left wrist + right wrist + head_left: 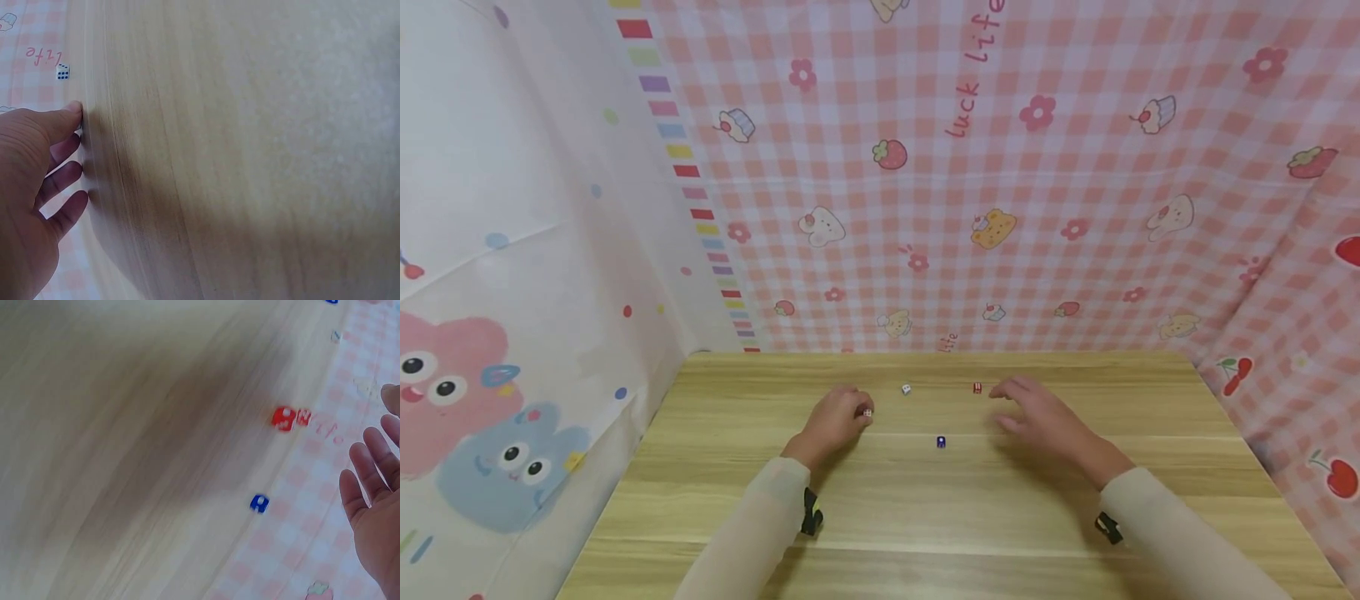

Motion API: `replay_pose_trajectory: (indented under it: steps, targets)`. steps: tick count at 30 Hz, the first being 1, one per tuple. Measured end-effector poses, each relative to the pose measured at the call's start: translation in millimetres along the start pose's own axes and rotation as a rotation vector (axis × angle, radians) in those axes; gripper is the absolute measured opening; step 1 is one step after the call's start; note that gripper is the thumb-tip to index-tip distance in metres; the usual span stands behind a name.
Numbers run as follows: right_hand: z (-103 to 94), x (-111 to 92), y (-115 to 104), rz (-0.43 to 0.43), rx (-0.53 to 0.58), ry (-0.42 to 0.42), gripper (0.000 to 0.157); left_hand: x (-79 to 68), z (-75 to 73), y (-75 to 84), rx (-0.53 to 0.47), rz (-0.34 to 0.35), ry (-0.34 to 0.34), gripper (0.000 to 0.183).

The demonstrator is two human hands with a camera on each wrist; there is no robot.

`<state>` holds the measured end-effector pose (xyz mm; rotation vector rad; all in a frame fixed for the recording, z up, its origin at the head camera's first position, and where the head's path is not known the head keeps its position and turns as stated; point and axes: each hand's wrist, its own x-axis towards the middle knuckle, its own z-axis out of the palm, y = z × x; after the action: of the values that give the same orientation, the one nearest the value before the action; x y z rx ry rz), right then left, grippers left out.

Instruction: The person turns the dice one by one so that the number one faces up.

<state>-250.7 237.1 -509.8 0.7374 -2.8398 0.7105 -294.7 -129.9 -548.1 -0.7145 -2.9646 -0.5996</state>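
Observation:
In the head view, my left hand [837, 421] pinches a small die [867, 412] between thumb and fingertips, low over the wooden table; its exact colour is hard to tell. A white die [906, 389] lies just beyond, also visible as a white die with dark pips [62, 72] in the left wrist view. My right hand [1048, 421] holds nothing, fingers extended and apart, beside a red die [977, 388]. Nearer me sits a blue die [941, 442]. The right wrist view shows two red dice [284, 419] side by side and a blue die [259, 503].
The wooden table [880, 533] ends at a pink checked cloth [925, 183] hanging behind it. A white printed cloth [535, 275] hangs at the left. Dark straps [811, 512] circle both wrists over pale sleeves.

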Motion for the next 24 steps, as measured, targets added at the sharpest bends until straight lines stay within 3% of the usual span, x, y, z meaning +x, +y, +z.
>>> replay_pose_trajectory:
  steps: [14,24]
  targets:
    - [-18.9,-8.2,39.2,-0.042,-0.065,0.086,0.035,0.1,-0.4,0.1,0.011,0.0,-0.003,0.006]
    - [-16.1,-3.4,63.4,0.039,-0.082,0.063,0.031,0.2,0.8,-1.7,0.011,0.009,-0.002,0.006]
